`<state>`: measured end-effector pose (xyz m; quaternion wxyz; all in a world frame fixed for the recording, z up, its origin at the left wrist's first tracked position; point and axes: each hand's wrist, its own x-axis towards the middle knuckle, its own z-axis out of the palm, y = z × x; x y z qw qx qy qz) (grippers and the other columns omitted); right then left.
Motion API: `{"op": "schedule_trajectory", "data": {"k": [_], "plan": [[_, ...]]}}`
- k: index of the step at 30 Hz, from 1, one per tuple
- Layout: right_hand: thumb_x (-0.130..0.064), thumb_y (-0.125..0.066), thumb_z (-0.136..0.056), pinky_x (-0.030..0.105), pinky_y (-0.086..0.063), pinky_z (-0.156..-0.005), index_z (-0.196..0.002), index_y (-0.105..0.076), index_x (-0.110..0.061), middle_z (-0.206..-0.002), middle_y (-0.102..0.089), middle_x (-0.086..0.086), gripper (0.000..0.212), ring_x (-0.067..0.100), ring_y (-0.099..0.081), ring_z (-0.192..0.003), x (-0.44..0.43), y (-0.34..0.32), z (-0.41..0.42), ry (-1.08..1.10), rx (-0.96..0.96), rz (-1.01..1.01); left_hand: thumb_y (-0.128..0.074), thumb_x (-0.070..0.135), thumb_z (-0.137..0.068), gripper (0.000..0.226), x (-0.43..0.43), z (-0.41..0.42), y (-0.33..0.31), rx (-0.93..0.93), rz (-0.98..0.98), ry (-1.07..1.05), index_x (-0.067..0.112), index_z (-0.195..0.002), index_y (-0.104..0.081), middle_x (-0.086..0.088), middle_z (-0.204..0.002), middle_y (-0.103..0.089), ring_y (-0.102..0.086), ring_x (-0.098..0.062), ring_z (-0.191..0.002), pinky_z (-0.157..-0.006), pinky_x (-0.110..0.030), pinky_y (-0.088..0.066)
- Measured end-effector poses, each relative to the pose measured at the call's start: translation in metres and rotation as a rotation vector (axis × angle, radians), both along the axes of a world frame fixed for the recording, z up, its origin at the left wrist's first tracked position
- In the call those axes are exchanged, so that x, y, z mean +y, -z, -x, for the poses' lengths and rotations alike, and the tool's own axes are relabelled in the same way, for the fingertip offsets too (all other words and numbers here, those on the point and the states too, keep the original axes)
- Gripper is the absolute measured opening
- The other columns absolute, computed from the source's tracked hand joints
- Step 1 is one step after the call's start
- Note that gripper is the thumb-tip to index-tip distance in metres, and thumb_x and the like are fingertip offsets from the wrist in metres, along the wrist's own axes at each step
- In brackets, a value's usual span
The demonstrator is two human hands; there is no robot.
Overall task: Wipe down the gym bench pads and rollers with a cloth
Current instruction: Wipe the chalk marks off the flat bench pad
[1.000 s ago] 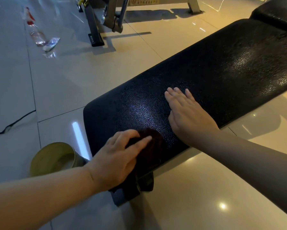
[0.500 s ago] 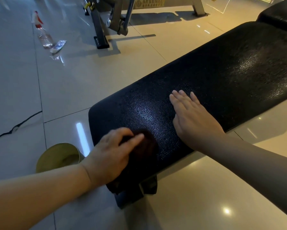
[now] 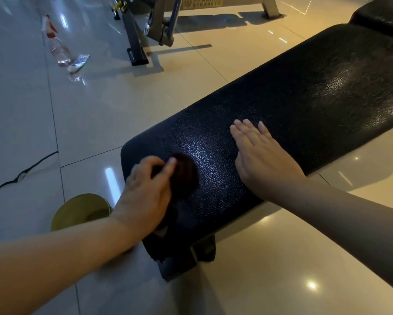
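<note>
A long black textured bench pad [image 3: 304, 94] runs from the lower middle to the upper right. My left hand [image 3: 145, 194] presses a dark cloth [image 3: 184, 176] onto the pad's near end, fingers curled over it; part of the cloth hangs over the pad's edge beneath my wrist. My right hand [image 3: 259, 160] lies flat and open on the pad just right of the cloth, fingers pointing away from me. A second black pad [image 3: 382, 17] shows at the top right corner.
A round yellow-green container [image 3: 81, 212] stands on the tiled floor left of the bench end. A spray bottle [image 3: 56, 42] and a small packet [image 3: 78, 62] lie at the upper left. A grey machine frame [image 3: 145, 26] stands beyond. The bench foot [image 3: 181, 262] sits under the pad.
My left hand has slid the cloth away from me and to the left, near the pad's end. My right hand has stayed flat in place.
</note>
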<state>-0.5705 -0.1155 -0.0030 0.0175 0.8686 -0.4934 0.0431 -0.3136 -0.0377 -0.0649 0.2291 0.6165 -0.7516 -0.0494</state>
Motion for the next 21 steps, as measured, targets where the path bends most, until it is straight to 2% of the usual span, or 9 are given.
{"op": "schedule_trajectory", "data": {"k": [2, 5, 7, 9, 11, 13, 15, 18, 21], "plan": [[-0.037, -0.005, -0.088, 0.037, -0.001, -0.123, -0.155, -0.021, -0.004, -0.163, -0.02, 0.012, 0.076, 0.022, -0.012, -0.152, 0.0, -0.001, -0.001, 0.002, 0.002, -0.002, -0.034, 0.041, -0.095, 0.052, -0.002, 0.019, -0.005, 0.053, -0.053, -0.108, 0.013, -0.137, -0.049, -0.01, -0.13, -0.038, -0.044, -0.03, -0.111, -0.096, -0.052, -0.047], [-0.037, -0.005, -0.088, 0.035, 0.002, -0.122, -0.156, -0.018, -0.005, -0.164, -0.016, 0.011, 0.076, 0.021, -0.008, -0.152, 0.002, -0.002, -0.001, 0.005, 0.023, -0.012, -0.038, 0.038, -0.096, 0.052, 0.04, 0.049, -0.007, -0.017, 0.021, 0.214, 0.019, -0.145, -0.04, -0.008, -0.131, -0.04, -0.049, -0.022, -0.104, -0.092, -0.041, -0.052], [-0.033, -0.011, -0.092, 0.034, 0.003, -0.122, -0.156, -0.018, -0.004, -0.164, -0.015, 0.011, 0.07, 0.021, -0.007, -0.152, 0.004, -0.002, -0.001, 0.001, 0.031, -0.009, -0.038, 0.037, -0.098, 0.054, 0.053, 0.042, -0.007, -0.043, -0.004, 0.36, 0.022, -0.149, -0.036, -0.006, -0.133, -0.04, -0.049, -0.018, -0.107, -0.097, -0.036, -0.048], [-0.03, -0.017, -0.094, 0.035, 0.003, -0.122, -0.155, -0.018, -0.004, -0.164, -0.016, 0.012, 0.067, 0.022, -0.008, -0.152, 0.004, -0.001, -0.001, 0.005, 0.025, -0.009, -0.039, 0.035, -0.097, 0.054, 0.041, 0.027, -0.002, -0.057, 0.006, 0.333, 0.019, -0.149, -0.04, -0.008, -0.131, -0.042, -0.051, -0.023, -0.11, -0.099, -0.04, -0.048], [-0.032, -0.015, -0.093, 0.035, 0.002, -0.122, -0.155, -0.02, -0.003, -0.163, -0.018, 0.013, 0.068, 0.023, -0.01, -0.152, 0.003, -0.002, -0.001, 0.006, 0.013, -0.007, -0.038, 0.033, -0.095, 0.057, 0.022, 0.02, -0.002, 0.007, -0.016, 0.144, 0.017, -0.149, -0.041, -0.011, -0.13, -0.04, -0.046, -0.03, -0.114, -0.1, -0.049, -0.046], [-0.033, -0.016, -0.093, 0.036, 0.001, -0.123, -0.155, -0.021, -0.003, -0.163, -0.019, 0.013, 0.069, 0.023, -0.011, -0.152, 0.003, -0.002, -0.001, 0.005, 0.013, -0.007, -0.038, 0.035, -0.095, 0.061, 0.018, 0.032, -0.007, 0.074, -0.122, -0.011, 0.018, -0.153, -0.034, -0.006, -0.133, -0.03, -0.036, -0.028, -0.117, -0.105, -0.048, -0.04], [-0.031, -0.02, -0.093, 0.037, 0.0, -0.124, -0.154, -0.022, -0.003, -0.162, -0.02, 0.013, 0.068, 0.024, -0.011, -0.152, 0.004, -0.003, -0.002, 0.004, 0.012, -0.012, -0.037, 0.038, -0.097, 0.06, 0.032, 0.047, -0.01, 0.064, -0.133, 0.051, 0.021, -0.154, -0.03, 0.0, -0.132, -0.025, -0.033, -0.022, -0.115, -0.105, -0.043, -0.038], [-0.03, -0.023, -0.093, 0.037, -0.001, -0.124, -0.154, -0.024, -0.002, -0.162, -0.022, 0.015, 0.067, 0.025, -0.013, -0.152, 0.004, -0.003, -0.002, -0.005, 0.007, -0.004, -0.035, 0.036, -0.099, 0.053, 0.053, 0.044, -0.011, -0.01, -0.058, 0.293, 0.025, -0.151, -0.032, -0.004, -0.132, -0.034, -0.043, -0.021, -0.109, -0.101, -0.041, -0.042], [-0.029, -0.024, -0.094, 0.037, -0.002, -0.123, -0.154, -0.024, -0.001, -0.161, -0.023, 0.015, 0.066, 0.025, -0.014, -0.151, 0.003, -0.001, -0.001, -0.005, 0.005, 0.006, -0.037, 0.032, -0.097, 0.052, 0.04, 0.023, 0.0, -0.002, -0.024, 0.285, 0.02, -0.148, -0.042, -0.004, -0.129, -0.039, -0.045, -0.024, -0.108, -0.1, -0.042, -0.043]]}}
